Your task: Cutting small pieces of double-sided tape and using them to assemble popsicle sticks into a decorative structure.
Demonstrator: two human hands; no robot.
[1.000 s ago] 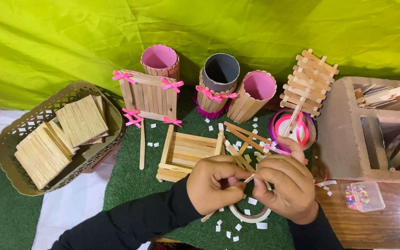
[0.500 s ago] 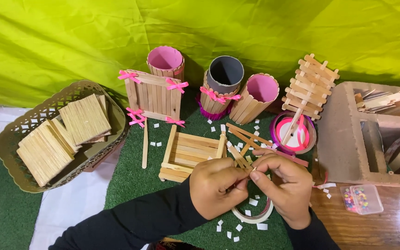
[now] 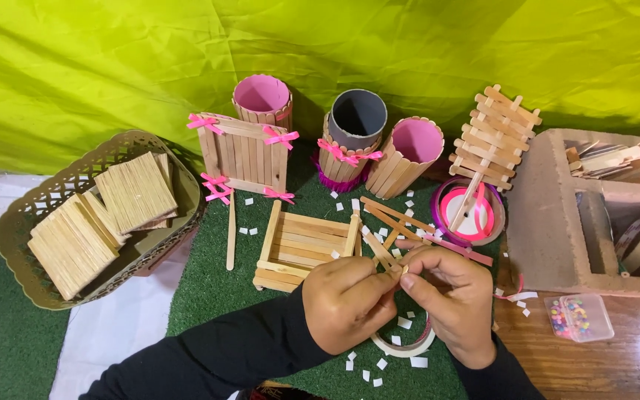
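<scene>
My left hand (image 3: 350, 300) and my right hand (image 3: 450, 296) meet over the green mat, both pinching a wooden craft stick (image 3: 381, 252) that pokes up between the fingertips. Just beyond my left hand sits an open square frame of craft sticks (image 3: 301, 241). More loose sticks (image 3: 398, 215) lie crossed past my fingers. A tape ring (image 3: 405, 344) lies under my hands, mostly hidden. Small white paper bits are scattered around.
A woven basket (image 3: 20, 222) with stacks of sticks stands left. At the back are a stick box with pink bows (image 3: 246, 152), three stick-clad cups (image 3: 357, 141), a stick ladder (image 3: 494, 137) and a pink ribbon spool (image 3: 475, 215). A cardboard box (image 3: 550, 215) and bead case (image 3: 579, 317) sit right.
My hands have shifted slightly toward me and closed tighter together on the stick. The view has tilted a little; nothing else on the mat has moved.
</scene>
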